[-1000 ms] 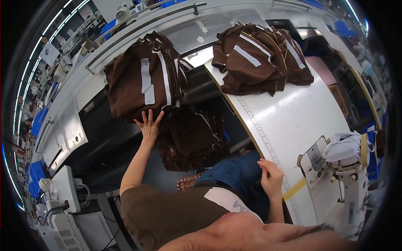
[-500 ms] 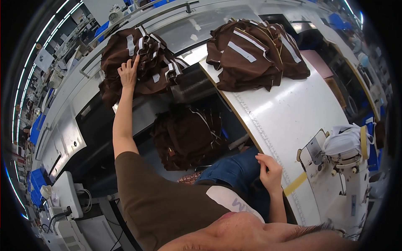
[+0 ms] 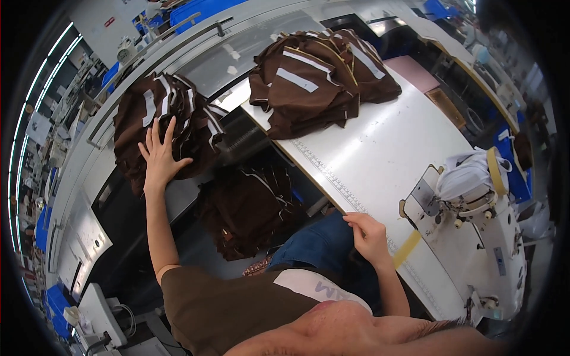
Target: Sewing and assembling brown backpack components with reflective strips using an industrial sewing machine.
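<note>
My right hand (image 3: 369, 236) rests nearest me, fingers loosely curled over the near edge of the white sewing table (image 3: 380, 148), gripping nothing. Farther out, up and to my left, my left hand (image 3: 159, 155) lies flat with fingers spread on a stack of brown garment pieces (image 3: 160, 127), pressing rather than grasping. That stack runs away from me along the shelf. Beyond, a second brown stack (image 3: 314, 77) sits on the table.

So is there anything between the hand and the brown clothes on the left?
No. The left hand already lies flat on the left pile of brown garments, fingers spread, with nothing between them. The right hand rests on the white table's edge.
</note>
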Action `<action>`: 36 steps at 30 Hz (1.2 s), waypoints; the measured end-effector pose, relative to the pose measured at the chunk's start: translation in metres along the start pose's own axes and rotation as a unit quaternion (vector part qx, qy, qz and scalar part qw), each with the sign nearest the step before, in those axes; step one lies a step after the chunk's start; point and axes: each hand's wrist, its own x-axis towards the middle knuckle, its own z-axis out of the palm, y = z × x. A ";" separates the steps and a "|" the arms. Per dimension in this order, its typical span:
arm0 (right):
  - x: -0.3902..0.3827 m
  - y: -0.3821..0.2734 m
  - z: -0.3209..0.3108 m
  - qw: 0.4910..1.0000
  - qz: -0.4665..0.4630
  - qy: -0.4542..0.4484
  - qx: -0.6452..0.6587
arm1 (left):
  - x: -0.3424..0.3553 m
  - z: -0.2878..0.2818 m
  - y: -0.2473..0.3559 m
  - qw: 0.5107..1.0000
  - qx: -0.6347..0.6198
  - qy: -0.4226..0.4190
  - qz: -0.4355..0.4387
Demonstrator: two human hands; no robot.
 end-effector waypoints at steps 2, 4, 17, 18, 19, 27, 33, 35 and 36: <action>0.000 0.000 0.000 1.000 0.004 0.004 -0.004 | 0.028 -0.009 0.042 0.958 -0.195 0.115 0.174; 0.001 -0.003 -0.003 1.000 0.009 0.006 -0.005 | 0.055 -0.007 0.111 0.877 -0.372 0.033 0.303; -0.011 0.004 -0.058 0.994 0.060 0.062 -0.074 | 0.254 -0.027 0.214 0.550 -0.806 -0.042 0.216; -0.004 0.002 -0.061 0.995 0.065 0.066 -0.047 | 0.246 -0.052 0.208 0.544 -0.807 -0.040 0.228; 0.004 -0.002 -0.062 0.992 0.103 0.072 0.003 | 0.236 -0.068 0.209 0.545 -0.806 -0.040 0.229; 0.015 0.003 -0.092 0.698 0.206 0.051 0.684 | 0.010 -0.093 0.303 0.474 -0.498 -0.290 0.666; -0.060 0.019 -0.105 0.924 0.314 0.159 0.151 | -0.008 -0.021 0.349 0.512 -0.526 -0.164 0.659; -0.069 0.000 -0.118 0.950 0.275 0.125 -0.081 | -0.011 0.014 0.357 0.654 -0.450 -0.028 0.608; -0.072 -0.009 -0.121 0.946 0.283 0.133 -0.085 | -0.014 0.014 0.357 0.702 -0.392 -0.024 0.594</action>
